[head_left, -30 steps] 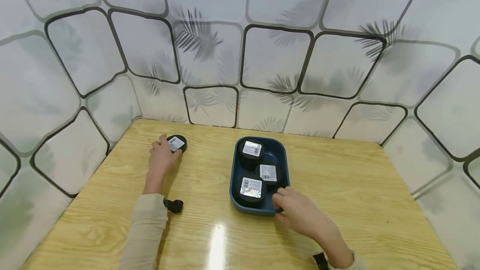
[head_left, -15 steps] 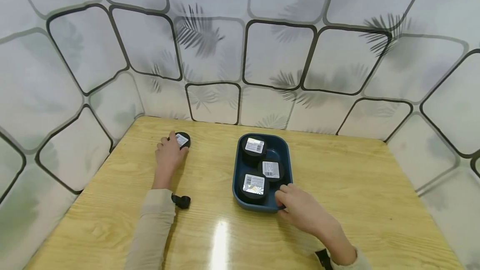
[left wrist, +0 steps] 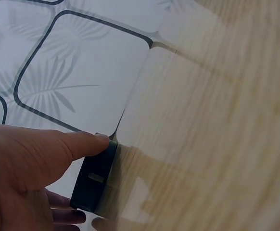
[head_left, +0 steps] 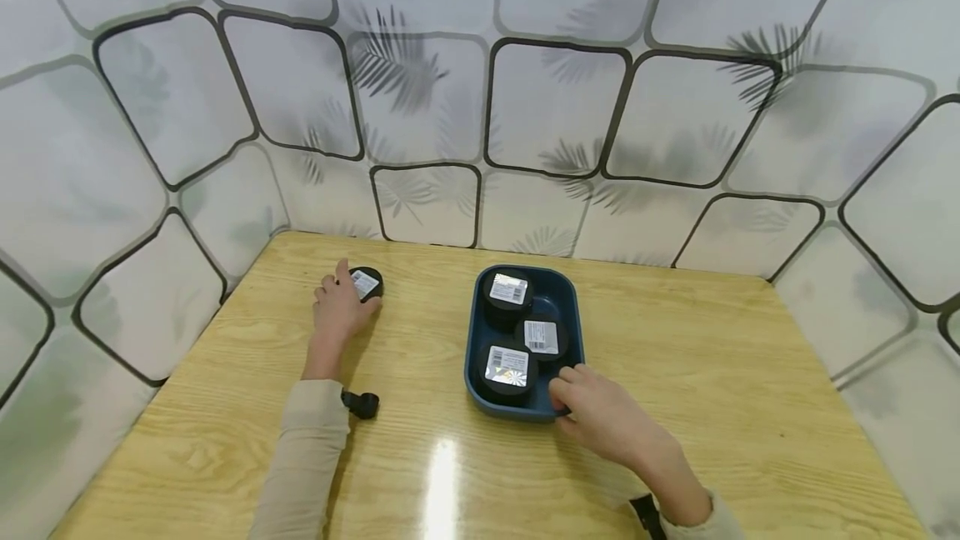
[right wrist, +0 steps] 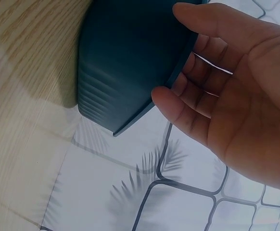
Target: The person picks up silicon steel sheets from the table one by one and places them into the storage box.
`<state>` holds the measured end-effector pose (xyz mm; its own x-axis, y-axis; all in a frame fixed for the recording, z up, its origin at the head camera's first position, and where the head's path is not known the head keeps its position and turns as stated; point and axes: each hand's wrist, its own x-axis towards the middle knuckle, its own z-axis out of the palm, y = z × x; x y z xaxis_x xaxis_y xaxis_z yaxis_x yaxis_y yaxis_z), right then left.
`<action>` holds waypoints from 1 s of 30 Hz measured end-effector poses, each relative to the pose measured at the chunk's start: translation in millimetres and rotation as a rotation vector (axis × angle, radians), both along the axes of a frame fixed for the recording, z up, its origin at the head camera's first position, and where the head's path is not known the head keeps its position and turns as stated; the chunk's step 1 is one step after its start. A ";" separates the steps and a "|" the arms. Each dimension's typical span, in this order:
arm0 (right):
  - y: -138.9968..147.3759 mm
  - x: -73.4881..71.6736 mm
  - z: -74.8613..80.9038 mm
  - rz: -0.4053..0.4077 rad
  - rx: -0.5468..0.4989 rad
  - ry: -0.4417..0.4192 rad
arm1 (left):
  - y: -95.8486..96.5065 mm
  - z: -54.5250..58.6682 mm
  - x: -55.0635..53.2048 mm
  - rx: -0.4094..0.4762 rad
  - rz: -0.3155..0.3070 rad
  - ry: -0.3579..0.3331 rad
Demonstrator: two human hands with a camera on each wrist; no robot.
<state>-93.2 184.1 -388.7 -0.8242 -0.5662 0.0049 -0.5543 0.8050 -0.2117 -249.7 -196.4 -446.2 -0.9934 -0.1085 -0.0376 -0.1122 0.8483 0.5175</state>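
Note:
At the table's far left, a black round container (head_left: 366, 283) with a white label on top lies under my left hand (head_left: 339, 307). In the left wrist view my thumb (left wrist: 89, 144) is at one edge of the container (left wrist: 93, 185), and curled fingers show at its other side, partly hidden. A blue plastic bin (head_left: 471, 357) stands mid-table with several similar black containers in it, such as this front one (head_left: 507, 367). My right hand (head_left: 600, 419) grips the bin's near right corner. The right wrist view shows thumb and fingertips pinching its rim (right wrist: 145, 111).
The wooden table (head_left: 697, 357) meets a patterned wall (head_left: 555, 107) along its back edge. A wrist strap with a small black camera (head_left: 362, 405) sits on my left sleeve. Light glares off the table in front of the bin.
The whole head view has shifted slightly. My left thumb has spread a little outward along the black container, and the right hand stays at the bin's corner.

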 end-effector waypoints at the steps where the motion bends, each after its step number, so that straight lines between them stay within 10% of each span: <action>1: -0.2 -0.2 -0.1 0.003 0.001 0.003 | -0.5 0.0 0.4 -0.001 -0.007 -0.003; 30: 0.0 0.1 0.3 0.011 -0.018 -0.005 | -4.6 5.7 20.2 0.021 -0.013 -0.029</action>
